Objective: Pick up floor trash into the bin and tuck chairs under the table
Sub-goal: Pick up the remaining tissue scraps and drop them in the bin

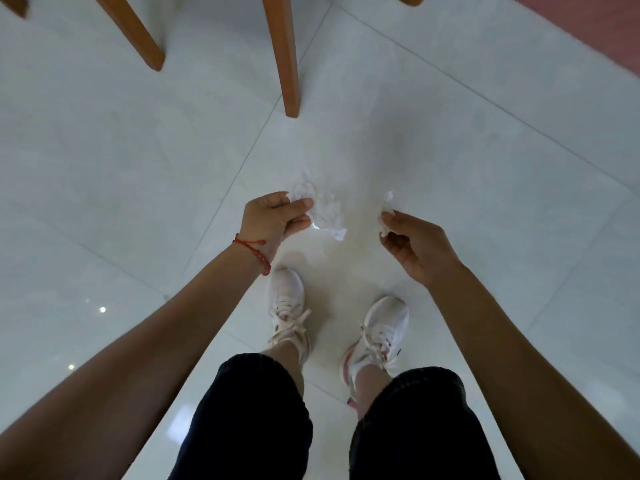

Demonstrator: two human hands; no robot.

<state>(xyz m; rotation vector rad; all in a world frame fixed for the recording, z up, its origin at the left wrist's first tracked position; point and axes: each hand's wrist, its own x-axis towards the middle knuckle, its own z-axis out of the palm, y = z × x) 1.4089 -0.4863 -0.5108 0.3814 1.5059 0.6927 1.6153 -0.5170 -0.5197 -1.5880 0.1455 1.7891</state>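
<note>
My left hand (273, 216), with a red string at the wrist, is shut on a crumpled white tissue (323, 207) that hangs from its fingertips above the floor. My right hand (415, 244) pinches a smaller crumpled white tissue piece (387, 211) between thumb and fingers. Both hands are held out in front of my white sneakers, low over the glossy white tiled floor (138, 168). No bin is in view.
Two wooden chair legs (284, 53) (138, 32) stand on the tiles ahead at the top. A pinkish red surface (595, 26) fills the top right corner. My feet (287, 303) are just below the hands.
</note>
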